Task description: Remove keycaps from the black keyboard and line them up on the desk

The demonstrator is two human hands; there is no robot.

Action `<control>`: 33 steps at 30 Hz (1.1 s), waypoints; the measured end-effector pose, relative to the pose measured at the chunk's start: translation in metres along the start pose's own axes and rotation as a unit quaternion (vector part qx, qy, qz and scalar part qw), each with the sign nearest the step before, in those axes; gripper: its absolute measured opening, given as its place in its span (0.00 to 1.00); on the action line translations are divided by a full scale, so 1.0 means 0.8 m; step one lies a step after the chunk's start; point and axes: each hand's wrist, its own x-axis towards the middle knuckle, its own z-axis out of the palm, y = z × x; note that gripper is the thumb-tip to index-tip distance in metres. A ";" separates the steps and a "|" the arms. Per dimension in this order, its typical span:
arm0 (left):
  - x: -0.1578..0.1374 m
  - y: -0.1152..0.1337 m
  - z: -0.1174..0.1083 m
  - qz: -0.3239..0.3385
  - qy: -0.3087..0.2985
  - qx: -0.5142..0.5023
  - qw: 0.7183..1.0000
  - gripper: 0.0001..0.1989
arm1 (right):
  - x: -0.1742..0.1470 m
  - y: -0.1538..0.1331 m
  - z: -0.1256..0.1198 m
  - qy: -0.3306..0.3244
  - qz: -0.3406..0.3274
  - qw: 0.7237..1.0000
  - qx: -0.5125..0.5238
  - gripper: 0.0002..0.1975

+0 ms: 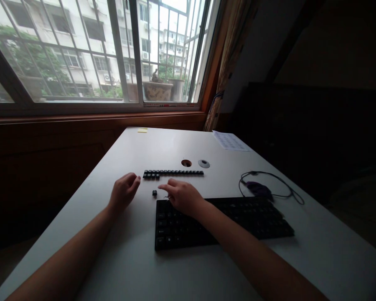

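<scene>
A black keyboard (188, 232) lies on the white table, its top left part exposed to bare mounts or in shadow, too dark to tell. Over its upper left edge hovers my right hand (183, 195), index finger stretched left and the other fingers curled. A thin dark wire-like piece (166, 197) shows under these fingers; its kind is unclear. Just left of that fingertip sits a single loose keycap (154, 192). Beyond it, black keycaps stand in a long row (175, 172) with a short second row (151, 176) in front. My left hand (124, 190), loosely closed, rests beside the rows' left end; nothing shows in it.
A cable (293, 190) loops around a dark purple bundle (258, 189) right of the keyboard. Farther back are a round cable hole (186, 163), its grey cover (204, 164), printed paper (231, 141) and a yellow note (142, 130). A barred window stands behind the table.
</scene>
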 end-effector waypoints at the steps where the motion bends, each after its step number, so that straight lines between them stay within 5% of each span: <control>1: 0.000 0.000 0.000 -0.001 0.000 0.000 1.000 0.18 | 0.003 -0.001 0.003 -0.010 0.007 1.000 0.002 0.20; 14: -0.001 -0.001 0.004 -0.022 -0.022 -0.003 1.000 0.19 | 0.004 -0.011 0.014 -0.080 0.034 0.996 -0.011 0.21; 33: -0.002 0.001 0.004 -0.023 -0.045 -0.009 0.999 0.18 | 0.024 0.013 0.007 -0.098 0.126 0.983 -0.088 0.25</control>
